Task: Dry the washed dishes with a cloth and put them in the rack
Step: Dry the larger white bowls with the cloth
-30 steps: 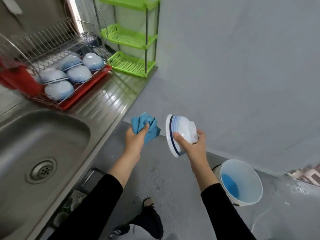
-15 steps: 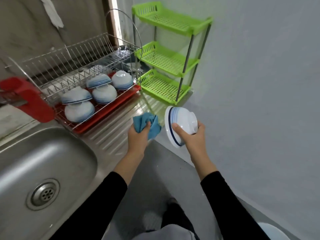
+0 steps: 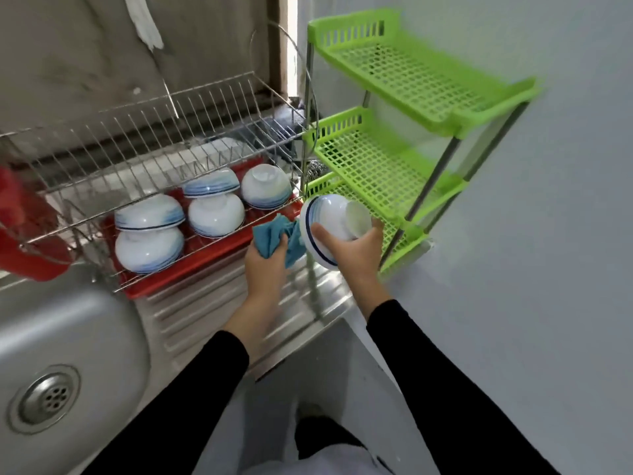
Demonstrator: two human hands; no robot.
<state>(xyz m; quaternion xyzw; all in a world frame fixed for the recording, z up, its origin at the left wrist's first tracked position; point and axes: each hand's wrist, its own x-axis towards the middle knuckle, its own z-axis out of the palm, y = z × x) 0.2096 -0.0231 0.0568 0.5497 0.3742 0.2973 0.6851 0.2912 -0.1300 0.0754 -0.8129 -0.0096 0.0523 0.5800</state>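
Glazed bowl held on edge: likely slick and breakable.
Your right hand clasps its rim and foot; your left hand bunches the soft cloth. Rim-and-foot hold judged sound.

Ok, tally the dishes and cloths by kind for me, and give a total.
Bowls in the wire rack: 5
Bowl held in the right hand: 1
Blue cloth held in the left hand: 1
Total: 7
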